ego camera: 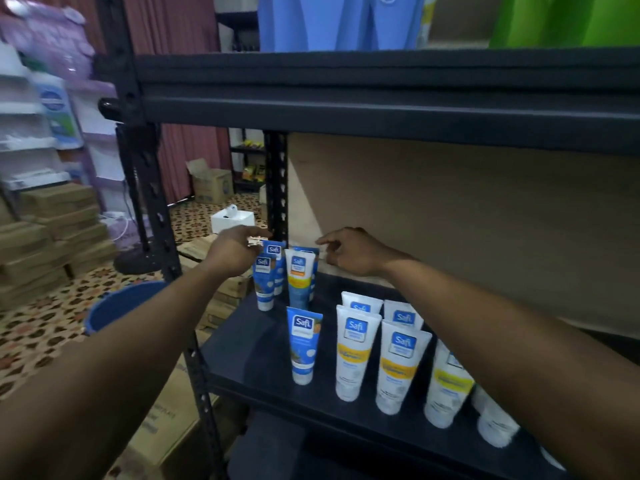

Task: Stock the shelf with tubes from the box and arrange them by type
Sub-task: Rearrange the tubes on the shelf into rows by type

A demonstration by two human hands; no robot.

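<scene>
While both hands work the back-left corner, the tubes (356, 351) stand cap-down on the shelf (249, 341).
The left hand (235, 252) pinches the crimped top of a blue tube (264, 285). The right hand (349, 252), forefinger out and the rest loosely curled, hangs beside the white-and-yellow tube (299, 275); I can't tell if it grips anything. Glossy, soft, tapering plastic on narrow caps: one nudge could topple neighbours.

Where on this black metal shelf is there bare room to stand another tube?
Bare deck at the front left, between the black upright post and the lone blue plastic tube. Crowded: white yellow-banded tubes front right, blue tube cluster back left.
</scene>
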